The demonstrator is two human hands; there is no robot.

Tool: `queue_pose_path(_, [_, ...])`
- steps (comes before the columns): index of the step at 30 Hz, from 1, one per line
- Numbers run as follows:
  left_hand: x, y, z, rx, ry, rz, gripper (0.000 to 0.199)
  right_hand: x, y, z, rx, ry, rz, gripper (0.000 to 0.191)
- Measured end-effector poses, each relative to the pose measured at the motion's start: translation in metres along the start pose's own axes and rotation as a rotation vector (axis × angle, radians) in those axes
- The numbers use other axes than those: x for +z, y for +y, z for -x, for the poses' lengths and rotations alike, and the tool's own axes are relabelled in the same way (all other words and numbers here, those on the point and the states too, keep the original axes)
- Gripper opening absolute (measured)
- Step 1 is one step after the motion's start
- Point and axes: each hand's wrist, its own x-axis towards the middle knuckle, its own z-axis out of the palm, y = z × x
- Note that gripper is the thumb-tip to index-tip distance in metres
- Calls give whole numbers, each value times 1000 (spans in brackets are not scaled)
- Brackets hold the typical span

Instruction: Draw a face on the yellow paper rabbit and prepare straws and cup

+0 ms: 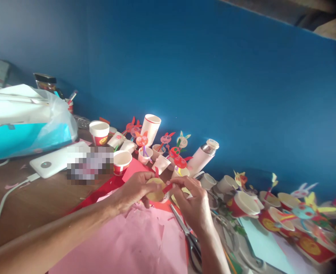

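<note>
My left hand pinches a round yellow paper disc, its thumb lying over the front. A red paper ear stands up from the disc's top edge. In my right hand a small red paper strip is held between thumb and fingers, right at the disc's right edge; whether it is stuck there I cannot tell. Pink paper sheets and a red sheet lie beneath my hands. A pair of scissors with dark handles rests just under my right wrist.
Several paper cups bearing paper animal heads stand along the blue wall. A stack of white cups and a pale thermos are behind. More decorated cups crowd the right. A white power bank with a cable lies left.
</note>
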Motion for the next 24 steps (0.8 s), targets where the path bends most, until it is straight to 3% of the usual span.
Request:
queue_pose_path(5, [2,-2,0,25,10,13,35,3,3,0,-66,47,37,18])
queue_pose_path(11, [3,-2,1,24,26,-11,35,5,6,3,63,103,34,11])
queue_pose_path(18, [2,0,2,0,15,31,35,6,-2,4,136,58,-60,15])
queue_pose_path(24, [2,-4,1,27,8,-4,36,6,-4,3,115,25,-41,17])
